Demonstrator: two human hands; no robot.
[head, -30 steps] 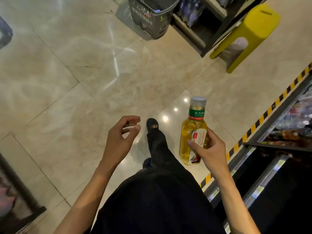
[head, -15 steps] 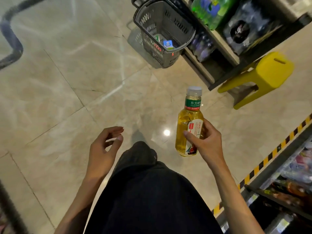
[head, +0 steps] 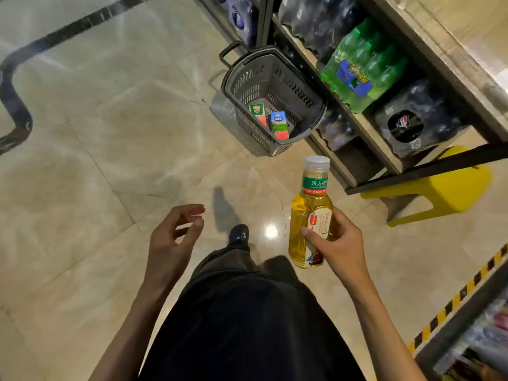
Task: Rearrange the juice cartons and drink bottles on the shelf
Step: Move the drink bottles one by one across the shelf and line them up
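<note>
Two juice cartons lie in the bottom of the grey basket (head: 247, 86) on the floor (head: 110, 133) ahead of us: a green-top carton (head: 257, 112) and a blue carton (head: 279, 125) w/ a peach pic, side by side. We can't tell if they touch. The basket stands just beside the foot of a shelf rack (head: 428, 50) at upper right.

Our R hand (head: 339, 243) grips a drink bottle (head: 299, 213) at mid-body, thumb across the white label, fingers curled round the far side. The bottle is approx upright, white cap up, w/ a green neck band and yellow liquid inside. It's held in the air over the floor, btwn us and the basket, not on any shelf.

Our L hand (head: 170, 237) holds nothing. Its fingers are loosely bent, thumb apart from them, well apart from the bottle.

On the rack we see a shrink-wrapped pack of green bottles (head: 362, 67) w/ dark packs (head: 412, 119) beside it. A yellow stool (head: 450, 185) is just by the rack's corner, R of the bottle. Black-yellow tape (head: 453, 298) edges another shelf (head: 467, 320) at lower right; its goods are too blurred to tell. One black shoe (head: 238, 234) shows past our dark trousers (head: 247, 325).
</note>
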